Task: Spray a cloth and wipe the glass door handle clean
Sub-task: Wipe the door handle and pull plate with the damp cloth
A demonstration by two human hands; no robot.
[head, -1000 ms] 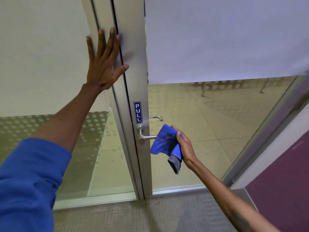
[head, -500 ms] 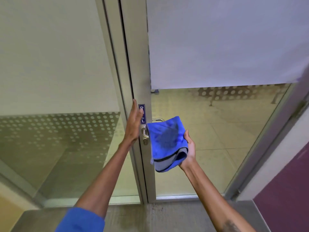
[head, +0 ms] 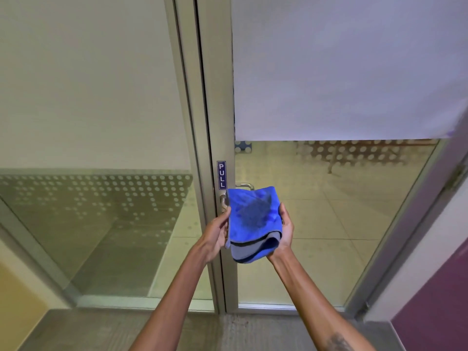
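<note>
blue cloth (head: 253,219) held up in front of door handle (head: 223,201), folded, dark damp patch in middle, grey underside with black trim drooping at bottom; covers most of handle, only metal base by frame and far-side lever (head: 245,185) above cloth showing; left hand (head: 215,235) on cloth's left edge, fingers curled round it, thumb on top; right hand (head: 285,231) under right edge, fingers hidden behind cloth, thumb along side; both gripping cloth; "pull" sticker (head: 221,175) on frame (head: 215,97) just above handle; glass door (head: 329,224) to right, frosted upper part, dotted band; glass panel (head: 96,224) to left; carpet (head: 114,330) below
</note>
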